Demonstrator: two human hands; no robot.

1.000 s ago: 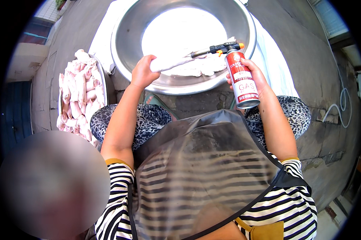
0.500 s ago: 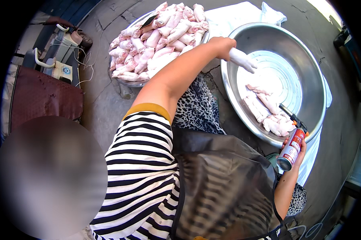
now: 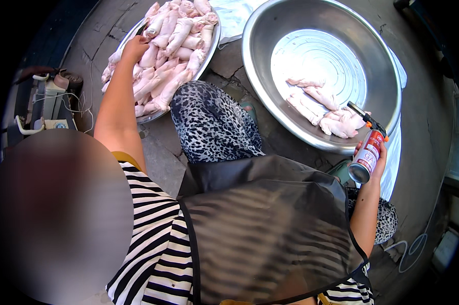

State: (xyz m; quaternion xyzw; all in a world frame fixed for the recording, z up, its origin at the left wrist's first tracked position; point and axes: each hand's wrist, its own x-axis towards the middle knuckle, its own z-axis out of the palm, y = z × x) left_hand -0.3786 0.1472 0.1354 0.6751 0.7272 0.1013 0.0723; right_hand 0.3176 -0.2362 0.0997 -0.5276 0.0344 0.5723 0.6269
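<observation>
My left hand [image 3: 134,49] is at the far left of a heap of pale pig's trotters [image 3: 181,35], fingers curled down among them beside a dark flat object [image 3: 141,29]. What the fingers hold is hidden. My right hand [image 3: 380,158] is wrapped round a red and white gas canister [image 3: 367,156] fitted with a blowtorch head [image 3: 370,121]. Its nozzle points over the near right rim of a big metal basin [image 3: 249,56]. Several trotters [image 3: 341,123] lie in the basin below the nozzle; no flame shows.
A wide round metal dish [image 3: 209,60] carries the heap. White sheeting [image 3: 396,168] lies under the basin. My knee [image 3: 204,122] in spotted cloth stands between dish and basin. At left is a machine with white handles and a cable [image 3: 54,99]; a hose [image 3: 415,249] lies at right.
My left hand has swung left from over the basin, where it held a trotter, to the heap. The right hand still holds the torch. The view has shifted.
</observation>
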